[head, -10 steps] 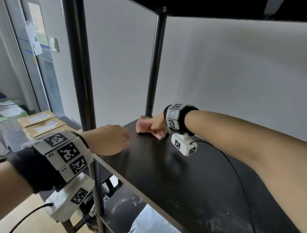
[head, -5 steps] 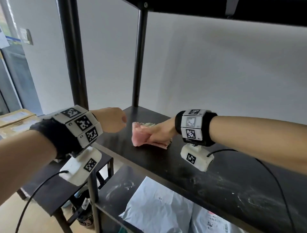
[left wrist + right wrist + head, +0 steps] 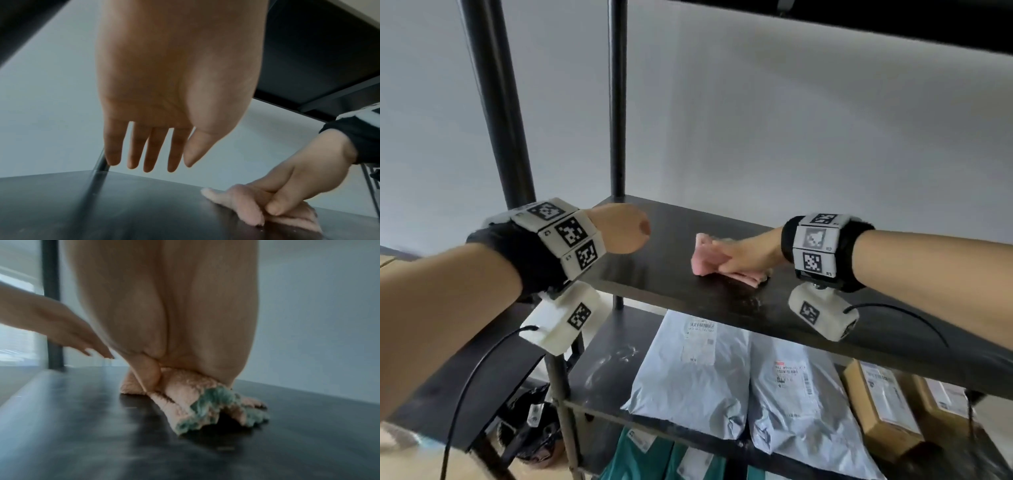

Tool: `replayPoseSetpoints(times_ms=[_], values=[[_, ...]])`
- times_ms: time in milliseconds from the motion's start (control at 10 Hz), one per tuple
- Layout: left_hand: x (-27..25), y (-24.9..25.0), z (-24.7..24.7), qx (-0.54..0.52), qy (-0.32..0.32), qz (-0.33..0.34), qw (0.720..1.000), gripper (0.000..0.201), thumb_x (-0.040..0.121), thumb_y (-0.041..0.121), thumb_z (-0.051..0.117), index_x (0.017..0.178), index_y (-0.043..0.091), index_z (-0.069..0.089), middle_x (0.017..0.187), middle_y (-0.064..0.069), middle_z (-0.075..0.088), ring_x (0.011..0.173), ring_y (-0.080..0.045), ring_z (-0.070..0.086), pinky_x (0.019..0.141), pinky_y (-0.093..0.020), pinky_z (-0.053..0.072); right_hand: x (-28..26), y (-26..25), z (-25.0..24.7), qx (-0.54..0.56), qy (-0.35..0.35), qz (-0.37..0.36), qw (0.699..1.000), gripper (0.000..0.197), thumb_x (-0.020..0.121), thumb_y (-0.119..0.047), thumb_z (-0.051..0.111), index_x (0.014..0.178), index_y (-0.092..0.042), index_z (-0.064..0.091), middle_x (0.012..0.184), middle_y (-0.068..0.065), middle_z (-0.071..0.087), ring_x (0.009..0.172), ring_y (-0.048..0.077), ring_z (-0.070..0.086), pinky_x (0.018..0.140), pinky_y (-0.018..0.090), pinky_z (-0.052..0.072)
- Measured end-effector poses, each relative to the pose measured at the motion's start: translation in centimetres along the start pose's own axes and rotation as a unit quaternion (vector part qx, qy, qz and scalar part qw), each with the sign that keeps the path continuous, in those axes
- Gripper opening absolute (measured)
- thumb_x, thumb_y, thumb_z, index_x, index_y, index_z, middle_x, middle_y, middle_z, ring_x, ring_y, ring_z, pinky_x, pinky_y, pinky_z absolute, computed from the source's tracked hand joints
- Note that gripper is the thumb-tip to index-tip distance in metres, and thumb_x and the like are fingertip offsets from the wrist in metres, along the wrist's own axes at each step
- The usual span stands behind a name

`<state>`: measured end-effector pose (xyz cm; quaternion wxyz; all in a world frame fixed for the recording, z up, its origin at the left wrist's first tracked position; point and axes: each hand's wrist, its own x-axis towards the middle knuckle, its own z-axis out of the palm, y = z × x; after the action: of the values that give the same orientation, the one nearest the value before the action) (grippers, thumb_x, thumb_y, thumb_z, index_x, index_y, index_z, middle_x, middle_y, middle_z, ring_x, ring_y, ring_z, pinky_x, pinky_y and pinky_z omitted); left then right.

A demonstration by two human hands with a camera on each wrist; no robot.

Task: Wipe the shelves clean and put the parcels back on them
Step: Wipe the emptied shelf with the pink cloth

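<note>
Mid-wipe: right hand [image 3: 748,251] grips pink cloth [image 3: 703,255] on smeared upper shelf [image 3: 893,337], left hand [image 3: 164,97] slack-fingered, empty; grey parcels [image 3: 722,373] lie on the shelf below.

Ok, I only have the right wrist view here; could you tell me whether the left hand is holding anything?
Observer: No. The left hand is empty, its fingers straight, above the shelf without touching it.
Operator: Thank you. Are there any parcels nearby?
Observer: Yes, grey mailer bags and cardboard boxes lie on the lower shelf.
Operator: And does the wiped shelf look clean?
Observer: Not fully. Pale smudges show near its front edge, beside the pink cloth that the right hand grips.
</note>
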<state>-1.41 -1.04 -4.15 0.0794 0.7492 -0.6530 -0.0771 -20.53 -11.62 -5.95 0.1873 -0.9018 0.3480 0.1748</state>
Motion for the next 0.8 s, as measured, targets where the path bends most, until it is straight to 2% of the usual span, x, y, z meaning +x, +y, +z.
replayPoseSetpoints(times_ms=[100,200,300,400,500,600,700,800], values=[[0.3,0.2,-0.2,-0.025,-0.016,0.009,1.000,0.032,0.097,0.017,0.044,0.125,0.009,0.058,0.131,-0.010,0.055,0.121,-0.026,0.050,0.099,-0.031,0.039,2.3,-5.4,1.5,0.039,0.050,-0.081,0.995,0.028,0.093,-0.001,0.032,0.116,-0.009,0.046,0.089,0.017,0.060,0.071,0.019,0.069,0.068,0.038,0.055],[0.5,0.6,0.2,-0.030,-0.032,0.018,0.999,0.032,0.096,0.017,0.047,0.125,0.009,0.058,0.129,-0.011,0.056,0.120,-0.027,0.052,0.097,-0.030,0.040,4.4,-5.1,1.0,0.099,0.034,-0.037,0.994,0.035,0.097,0.002,0.019,0.130,-0.005,0.029,0.062,0.022,0.063,0.036,0.011,0.055,0.036,0.022,0.043],[0.3,0.9,1.2,-0.014,-0.023,0.026,0.999,0.034,0.097,0.017,0.042,0.129,0.010,0.055,0.133,-0.010,0.052,0.123,-0.026,0.049,0.099,-0.030,0.038,2.8,-1.1,0.8,0.174,0.088,0.089,0.977,0.027,0.099,-0.004,0.020,0.126,-0.002,0.024,0.029,0.000,0.045,0.021,0.010,0.040,0.027,0.014,0.028],[-0.3,0.9,1.8,-0.011,-0.024,0.028,0.999,0.036,0.098,0.015,0.039,0.131,0.010,0.053,0.136,-0.009,0.050,0.126,-0.025,0.046,0.102,-0.030,0.036,-0.5,2.3,1.7,0.134,0.101,0.117,0.979,0.045,0.096,-0.024,0.035,0.136,-0.007,0.022,0.036,-0.001,0.051,0.028,0.011,0.043,0.034,0.019,0.033],[-1.0,1.0,2.1,0.009,-0.018,0.049,0.999,0.036,0.098,0.012,0.035,0.125,0.005,0.058,0.132,-0.010,0.055,0.121,-0.025,0.051,0.102,-0.029,0.038,-4.3,3.5,2.8,0.129,0.106,0.128,0.978,0.032,0.098,-0.022,0.036,0.127,-0.009,0.040,0.053,0.005,0.053,0.042,0.018,0.047,0.040,0.025,0.038],[-0.9,1.4,2.6,0.024,-0.011,0.064,0.998,0.035,0.096,0.010,0.035,0.119,0.004,0.061,0.125,-0.010,0.060,0.114,-0.028,0.056,0.099,-0.033,0.043,-6.5,-0.3,4.4,0.120,0.112,0.067,0.984,0.028,0.103,-0.012,0.028,0.130,-0.008,0.034,0.046,-0.001,0.051,0.040,0.012,0.043,0.042,0.013,0.037],[-0.8,2.5,3.2,0.033,0.002,0.068,0.997,0.035,0.096,0.013,0.034,0.118,0.010,0.061,0.123,-0.006,0.060,0.110,-0.026,0.058,0.097,-0.034,0.045,-6.1,-3.9,4.9,0.100,0.094,-0.018,0.990,0.022,0.097,-0.003,0.024,0.107,-0.016,0.039,0.041,-0.009,0.052,0.034,0.012,0.045,0.036,0.012,0.036],[-1.4,3.7,3.7,0.038,0.022,0.068,0.997,0.032,0.098,0.021,0.034,0.116,0.016,0.059,0.119,-0.002,0.061,0.106,-0.023,0.058,0.094,-0.034,0.046,-4.6,-2.4,4.6,0.137,0.110,0.023,0.984,0.026,0.101,-0.015,0.027,0.125,-0.017,0.036,0.050,0.001,0.056,0.035,0.012,0.048,0.038,0.019,0.039]])
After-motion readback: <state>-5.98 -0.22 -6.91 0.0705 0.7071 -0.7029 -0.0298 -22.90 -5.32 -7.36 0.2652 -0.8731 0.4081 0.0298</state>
